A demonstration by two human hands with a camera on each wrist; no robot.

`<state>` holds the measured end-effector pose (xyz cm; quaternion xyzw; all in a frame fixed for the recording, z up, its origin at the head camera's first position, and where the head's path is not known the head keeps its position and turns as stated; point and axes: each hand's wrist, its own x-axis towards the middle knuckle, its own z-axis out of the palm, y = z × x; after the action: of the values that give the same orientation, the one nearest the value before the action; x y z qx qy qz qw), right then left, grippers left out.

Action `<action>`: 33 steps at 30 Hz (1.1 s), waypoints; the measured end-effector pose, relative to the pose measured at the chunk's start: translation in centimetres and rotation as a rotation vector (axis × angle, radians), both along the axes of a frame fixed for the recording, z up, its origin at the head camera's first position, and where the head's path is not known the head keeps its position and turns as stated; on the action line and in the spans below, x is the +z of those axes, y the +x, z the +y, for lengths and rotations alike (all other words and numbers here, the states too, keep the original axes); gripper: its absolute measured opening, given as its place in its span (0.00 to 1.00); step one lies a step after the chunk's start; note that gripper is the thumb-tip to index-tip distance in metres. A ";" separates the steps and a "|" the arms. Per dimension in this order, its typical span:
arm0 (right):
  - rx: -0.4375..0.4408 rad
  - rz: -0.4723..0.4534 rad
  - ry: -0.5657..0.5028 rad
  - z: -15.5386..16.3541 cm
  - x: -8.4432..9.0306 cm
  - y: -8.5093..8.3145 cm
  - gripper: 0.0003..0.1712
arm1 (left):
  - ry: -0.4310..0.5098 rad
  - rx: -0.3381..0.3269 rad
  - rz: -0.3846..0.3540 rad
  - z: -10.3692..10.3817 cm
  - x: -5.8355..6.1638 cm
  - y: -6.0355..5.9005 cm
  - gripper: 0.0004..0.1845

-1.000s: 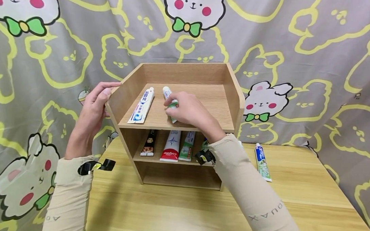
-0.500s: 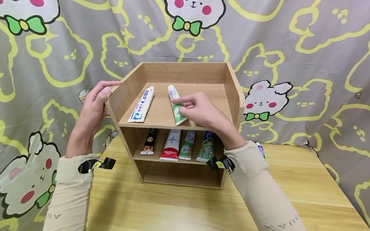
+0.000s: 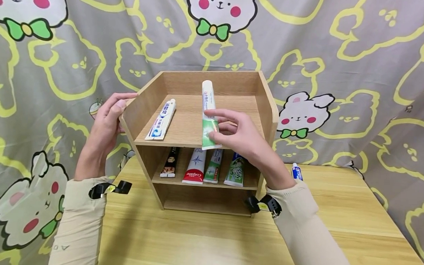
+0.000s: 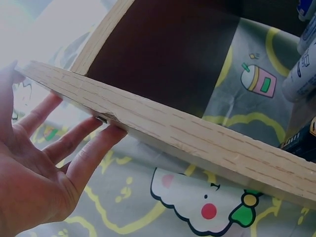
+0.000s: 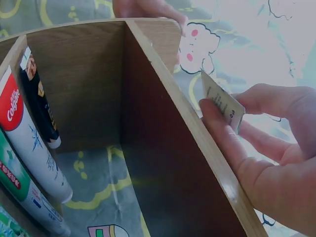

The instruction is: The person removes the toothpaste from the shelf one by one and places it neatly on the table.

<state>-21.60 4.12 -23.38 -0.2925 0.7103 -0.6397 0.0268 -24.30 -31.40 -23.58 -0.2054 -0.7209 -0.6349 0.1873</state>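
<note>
My right hand (image 3: 245,133) pinches a white-and-green toothpaste tube (image 3: 208,105) between thumb and fingers, cap upward, over the top tier of a wooden shelf (image 3: 232,147). Its flat crimped end sticks out from the fingers in the right wrist view, where the toothpaste tube (image 5: 223,104) is seen nearly end-on. My left hand (image 3: 108,123) rests against the shelf's left side panel. In the left wrist view, fingertips (image 4: 114,131) touch the panel's outer face. To the left on the top tier lies a white-and-blue toothpaste tube (image 3: 162,121).
The middle tier holds a black tube (image 3: 170,163), a red-and-white Colgate tube (image 3: 196,169), a green-and-white tube (image 3: 213,169) and a blue-and-green tube (image 3: 236,171). Another blue-capped tube (image 3: 296,171) lies on the wooden table (image 3: 342,207), partly behind the right forearm. A patterned curtain (image 3: 306,46) hangs behind.
The right hand has moved right and toward the camera, lifting the white-and-green toothpaste tube from the top tier and turning it more upright. The left hand stays on the side panel.
</note>
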 end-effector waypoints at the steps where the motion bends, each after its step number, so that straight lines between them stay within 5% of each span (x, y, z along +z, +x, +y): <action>1: -0.004 0.010 -0.013 0.1 -0.1 0.2 0.30 | 0.000 0.003 0.001 0.0 0.0 0.0 0.19; 12: -0.035 0.124 -0.062 1.1 -1.2 2.0 0.31 | 0.005 0.009 -0.011 -0.4 0.1 0.4 0.19; 33: -0.101 0.167 -0.133 3.0 -3.6 4.0 0.33 | -0.016 0.005 -0.007 0.0 0.1 0.2 0.20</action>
<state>-17.58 7.08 -26.97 -0.3097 0.6800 -0.6593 -0.0841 -24.12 -31.38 -23.50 -0.2029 -0.7270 -0.6295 0.1844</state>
